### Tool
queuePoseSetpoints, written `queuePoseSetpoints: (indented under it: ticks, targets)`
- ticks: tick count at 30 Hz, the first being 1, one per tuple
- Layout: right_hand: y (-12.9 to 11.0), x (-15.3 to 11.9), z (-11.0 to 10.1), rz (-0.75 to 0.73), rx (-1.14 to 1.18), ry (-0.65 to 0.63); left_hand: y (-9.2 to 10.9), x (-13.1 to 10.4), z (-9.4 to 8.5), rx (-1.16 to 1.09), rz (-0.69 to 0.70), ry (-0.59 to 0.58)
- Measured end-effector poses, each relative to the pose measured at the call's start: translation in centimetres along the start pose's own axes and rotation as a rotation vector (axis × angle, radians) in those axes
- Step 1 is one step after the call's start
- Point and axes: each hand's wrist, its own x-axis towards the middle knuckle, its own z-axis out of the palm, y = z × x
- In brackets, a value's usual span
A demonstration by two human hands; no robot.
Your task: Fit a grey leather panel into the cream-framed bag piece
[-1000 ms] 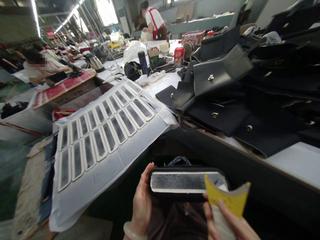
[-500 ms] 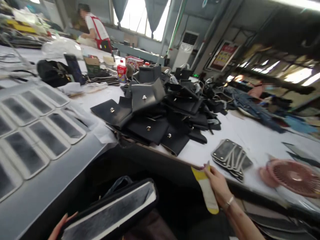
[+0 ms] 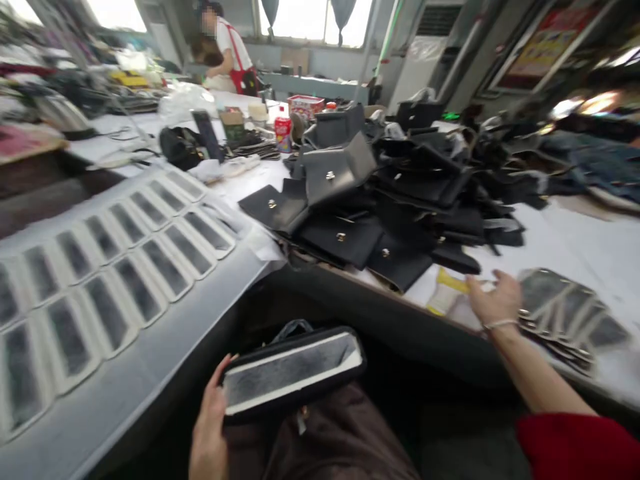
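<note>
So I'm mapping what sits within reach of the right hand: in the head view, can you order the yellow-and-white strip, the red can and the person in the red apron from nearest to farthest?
From the right hand:
1. Yellow-and-white strip, on the table edge just left of the hand, close to its fingers.
2. Red can, far up the table, beyond the pile of black bag pieces.
3. Person in the red apron, at the far end of the room, by the windows.

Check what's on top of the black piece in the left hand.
A grey panel with a white border covers the black piece. The left hand grips its end; the underside is hidden.
</note>
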Motion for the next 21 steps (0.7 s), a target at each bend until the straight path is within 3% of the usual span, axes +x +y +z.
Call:
queuePoseSetpoints:
  ticks: [2,5,7,10,12,13,19,21]
  targets:
    - [-0.7,-3.4,0.1,-0.089,-0.033,-0.033,0.7,-0.2,-0.5,-0.164,-0.075,-0.009]
    - [-1.5,-11.2,0.0,-0.118,-0.053,-0.349,1.6,-0.4,0.3,-0.386,-0.153,-0.009]
    - [-2.1,-16.4,0.7,0.016,0.159,-0.599,1.9,-0.5,0.9,-0.432,-0.163,-0.003]
    - [-2.9,-21.5,2.9,0.404,0.562,-0.899,1.6,-0.6,1.0,-0.412,-0.121,0.001]
    - [-3.3,-22.9,4.3,0.547,0.698,-0.969,1.2,-0.4,0.9,-0.39,-0.099,-0.002]
    - [-3.4,-23.2,4.8,0.547,0.71,-0.968,1.1,-0.3,0.8,-0.361,-0.081,-0.001]
    - [-3.9,-23.5,5.3,0.337,0.705,-0.884,1.6,0.4,0.5,0.17,0.063,0.084]
    - [-4.0,-23.4,5.4,0.31,0.723,-0.876,1.5,1.4,0.1,0.271,-0.002,0.093]
